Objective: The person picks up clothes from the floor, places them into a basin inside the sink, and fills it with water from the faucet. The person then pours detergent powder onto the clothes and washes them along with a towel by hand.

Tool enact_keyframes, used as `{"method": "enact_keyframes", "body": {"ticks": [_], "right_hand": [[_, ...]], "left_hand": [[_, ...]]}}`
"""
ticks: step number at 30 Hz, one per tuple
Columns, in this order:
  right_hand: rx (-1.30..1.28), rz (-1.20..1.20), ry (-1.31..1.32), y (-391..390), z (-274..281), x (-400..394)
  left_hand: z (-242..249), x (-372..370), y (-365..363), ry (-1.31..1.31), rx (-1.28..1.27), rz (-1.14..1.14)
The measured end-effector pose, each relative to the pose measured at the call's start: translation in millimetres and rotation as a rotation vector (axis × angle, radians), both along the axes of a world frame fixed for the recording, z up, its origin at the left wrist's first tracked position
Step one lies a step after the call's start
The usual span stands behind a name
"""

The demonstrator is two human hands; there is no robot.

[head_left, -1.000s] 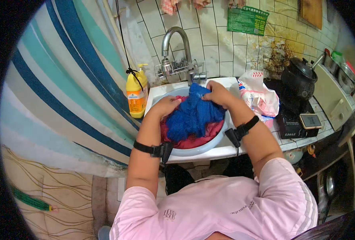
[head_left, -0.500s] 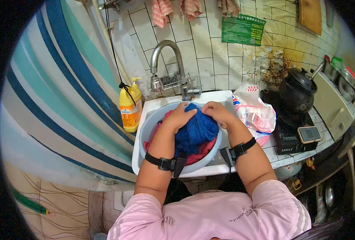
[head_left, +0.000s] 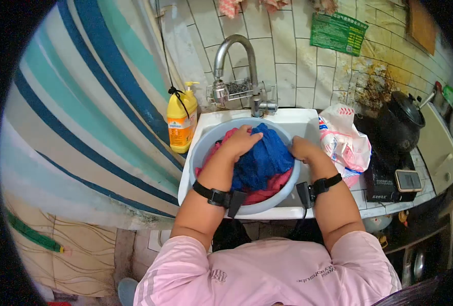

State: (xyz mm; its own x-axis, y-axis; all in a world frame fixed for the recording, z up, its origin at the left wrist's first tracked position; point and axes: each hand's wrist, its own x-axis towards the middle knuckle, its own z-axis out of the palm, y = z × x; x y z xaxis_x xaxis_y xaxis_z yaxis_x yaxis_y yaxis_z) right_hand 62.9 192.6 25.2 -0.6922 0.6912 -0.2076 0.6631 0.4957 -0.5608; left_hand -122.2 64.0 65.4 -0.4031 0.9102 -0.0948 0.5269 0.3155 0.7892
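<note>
A light blue basin (head_left: 204,148) stands in the white sink (head_left: 308,120). Bunched inside it lies wet-looking dark blue cloth (head_left: 267,155), with red-pink cloth (head_left: 262,195) under and around it. My left hand (head_left: 243,140) grips the upper left part of the blue cloth, its fingers bent over the fabric. At the basin's right side, my right hand (head_left: 304,149) is curled at the rim beside the blue cloth; its fingertips are hidden, so what they hold cannot be made out.
The faucet (head_left: 236,61) rises behind the basin. A yellow pump bottle (head_left: 182,122) stands left of the sink. To the right are a white and pink plastic bag (head_left: 345,140), a black pot (head_left: 401,122) on a stove and a small display device (head_left: 408,181).
My right hand has moved right, off the top of the blue cloth to the basin's rim. My left hand stays on the cloth. The camera view has shifted.
</note>
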Motion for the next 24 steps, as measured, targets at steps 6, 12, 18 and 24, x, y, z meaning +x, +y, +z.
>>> {"method": "enact_keyframes", "body": {"ticks": [6, 12, 18, 24], "right_hand": [[-0.080, -0.071, 0.240, -0.6, -6.8, -12.7], [-0.134, -0.027, 0.021, -1.1, 18.4, -6.0], [0.313, -0.124, 0.269, 0.7, 8.1, -1.1], [0.178, -0.074, 0.405, -17.2, 20.5, -3.1]], "left_hand": [[12.0, -3.9, -4.3, 0.000, -0.048, 0.115], [46.3, 26.7, -4.6, -0.201, -0.005, 0.100], [41.9, 44.6, 13.7, -0.157, -0.049, 0.098], [4.1, 24.4, 24.2, 0.028, -0.029, 0.205]]}}
